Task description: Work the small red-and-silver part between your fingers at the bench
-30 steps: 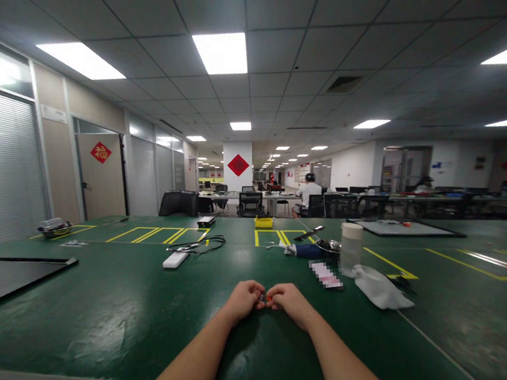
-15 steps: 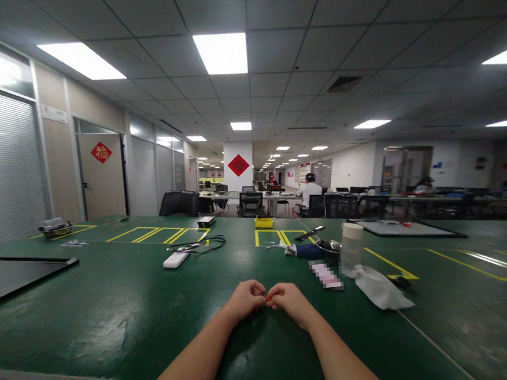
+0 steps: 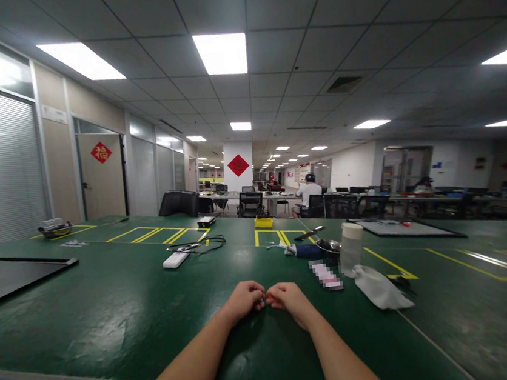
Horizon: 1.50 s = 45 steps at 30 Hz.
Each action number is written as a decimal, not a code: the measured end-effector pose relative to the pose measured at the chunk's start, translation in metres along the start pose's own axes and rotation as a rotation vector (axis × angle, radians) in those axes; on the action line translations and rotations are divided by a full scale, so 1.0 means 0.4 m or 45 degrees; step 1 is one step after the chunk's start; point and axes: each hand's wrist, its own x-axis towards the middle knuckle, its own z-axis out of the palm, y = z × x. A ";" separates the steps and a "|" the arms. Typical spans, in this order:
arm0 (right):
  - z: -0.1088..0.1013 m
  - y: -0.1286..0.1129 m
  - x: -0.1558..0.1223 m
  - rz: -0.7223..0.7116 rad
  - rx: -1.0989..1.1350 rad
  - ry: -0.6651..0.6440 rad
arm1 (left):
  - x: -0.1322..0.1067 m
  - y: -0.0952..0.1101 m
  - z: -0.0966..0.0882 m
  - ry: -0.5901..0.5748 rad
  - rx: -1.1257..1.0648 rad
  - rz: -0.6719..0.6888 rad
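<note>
My left hand [image 3: 246, 299] and my right hand [image 3: 287, 299] meet almost fingertip to fingertip just above the green table [image 3: 125, 314]. The right hand's fingers are closed in a pinch on a small orange piece [image 3: 270, 295], too small and too covered to name. Curled and pressed together, the fingers of the left hand hide whatever they may hold. A narrow gap shows between the two sets of fingertips.
Right of my hands stand a translucent bottle [image 3: 352, 249], a white pouch [image 3: 381, 288] and a metal bowl [image 3: 331, 246]. A white power bank [image 3: 176, 259] with a black cable [image 3: 209, 242] lies ahead to the left. A person [image 3: 309, 193] sits far back.
The fingertips of my two hands have come slightly apart, and the left fingers are a little more curled. Both forearms and the things on the table stay where they were.
</note>
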 end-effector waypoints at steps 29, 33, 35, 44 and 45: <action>0.001 0.005 0.003 -0.037 -0.054 -0.038 | -0.017 0.015 0.002 -0.067 0.100 0.092; 0.002 0.004 -0.001 -0.034 -0.079 -0.025 | -0.017 0.010 0.000 -0.060 0.166 0.114; 0.002 0.003 -0.004 -0.048 -0.080 -0.040 | -0.018 0.011 0.000 -0.093 0.149 0.113; 0.001 0.006 0.008 0.054 0.101 0.017 | -0.020 0.031 0.000 -0.117 -0.003 0.016; 0.001 0.006 0.010 0.087 0.144 0.031 | -0.019 0.031 -0.001 -0.109 -0.030 -0.009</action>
